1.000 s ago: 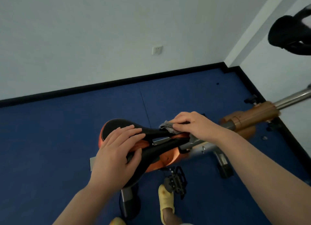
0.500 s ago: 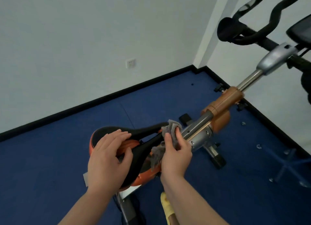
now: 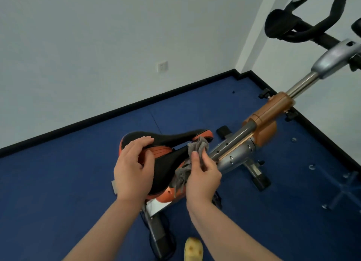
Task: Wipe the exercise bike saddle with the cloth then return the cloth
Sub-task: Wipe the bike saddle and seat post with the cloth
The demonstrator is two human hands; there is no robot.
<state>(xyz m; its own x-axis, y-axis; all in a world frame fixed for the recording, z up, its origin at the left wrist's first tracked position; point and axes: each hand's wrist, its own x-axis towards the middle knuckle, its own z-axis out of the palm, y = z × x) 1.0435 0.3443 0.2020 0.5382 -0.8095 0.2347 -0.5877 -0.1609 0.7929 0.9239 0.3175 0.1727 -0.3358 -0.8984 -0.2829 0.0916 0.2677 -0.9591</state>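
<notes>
Cloth (image 3: 197,146), gray and bunched in the closed right hand (image 3: 203,179), has slid from the nose top to the right flank of the black-and-orange saddle (image 3: 172,141), which the left hand (image 3: 133,170) steadies, so wiping looks nearly finished.

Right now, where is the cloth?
The cloth is in the right hand, pressed against the saddle's right side near its nose.

Saddle (image 3: 168,159) black, orange trim. Cloth (image 3: 197,148) grey. Floor (image 3: 58,182) dark blue. Handlebars (image 3: 304,30) black. Shoe (image 3: 193,249) yellow.
</notes>
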